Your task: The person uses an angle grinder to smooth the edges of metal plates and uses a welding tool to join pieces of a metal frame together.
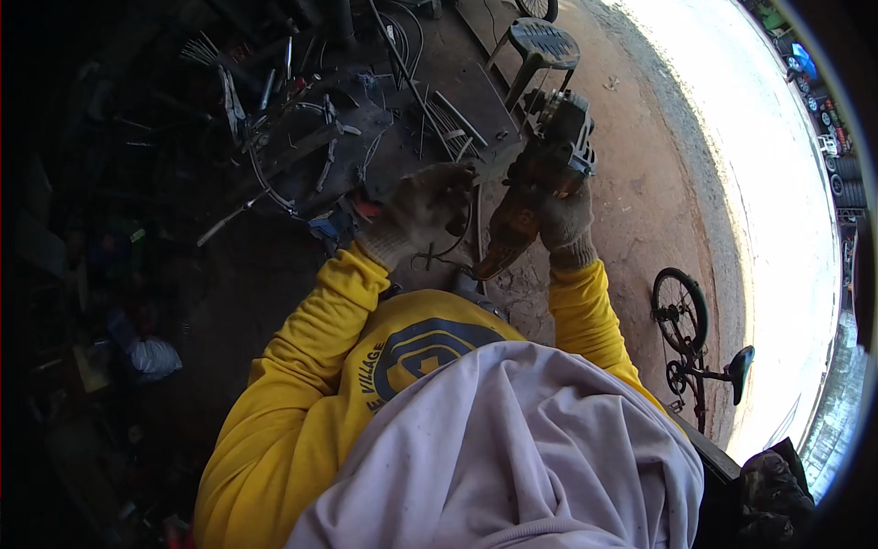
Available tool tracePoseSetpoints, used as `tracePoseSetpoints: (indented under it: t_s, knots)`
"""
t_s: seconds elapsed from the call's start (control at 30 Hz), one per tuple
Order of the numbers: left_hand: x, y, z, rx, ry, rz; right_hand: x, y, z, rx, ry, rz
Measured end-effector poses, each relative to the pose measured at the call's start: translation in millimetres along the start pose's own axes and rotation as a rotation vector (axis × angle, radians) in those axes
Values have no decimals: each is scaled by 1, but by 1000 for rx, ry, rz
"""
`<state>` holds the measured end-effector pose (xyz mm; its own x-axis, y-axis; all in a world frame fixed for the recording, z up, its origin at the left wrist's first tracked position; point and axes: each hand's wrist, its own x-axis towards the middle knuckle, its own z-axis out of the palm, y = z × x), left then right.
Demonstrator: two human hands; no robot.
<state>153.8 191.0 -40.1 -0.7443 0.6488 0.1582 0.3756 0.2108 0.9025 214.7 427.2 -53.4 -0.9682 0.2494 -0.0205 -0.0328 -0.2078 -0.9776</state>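
My right hand [567, 224], in a pale work glove, grips a worn power tool [549, 151] with an orange-brown handle and a dark, bulky head. The tool is held up in front of me, its head pointing away. To its left is my left hand [421, 209], also gloved, with the fingers curled. Whatever those fingers hold, if anything, is too dark to make out. A thin dark cord or wire [469, 224] curves down between the two hands.
A dark work surface [393, 91] carries metal rods [448, 123], curved metal hoops [265, 183] and wires at the far left. A plastic stool [540, 46] stands beyond the tool. On the right is a bicycle [686, 339] on brown ground, beside a bright road [777, 229].
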Motion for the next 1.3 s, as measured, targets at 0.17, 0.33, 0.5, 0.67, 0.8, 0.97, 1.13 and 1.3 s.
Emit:
tracePoseSetpoints:
  t_s: [0.17,0.33,0.5,0.67,0.8,0.97,1.13,1.3]
  knots:
    - [-11,17,-30,-545,263,-210,-15,2,-23,-219,10,-24]
    - [-20,8,-49,-389,196,-385,-36,-3,-16,-434,-15,43]
    - [-16,21,-54,-337,222,-481,-40,13,-21,-409,-47,-18]
    - [-15,19,-66,-140,153,-519,-47,12,-15,-422,-47,24]
    - [-9,-1,-105,461,-119,-216,-51,21,-21,-439,-61,88]
    - [5,27,-120,669,-272,-297,-60,26,-21,-453,-50,79]
    - [-9,20,-97,148,-57,-435,-61,36,-13,-523,-117,62]
    - [-11,42,-74,7,-16,-490,-66,29,-6,-567,-85,-2]
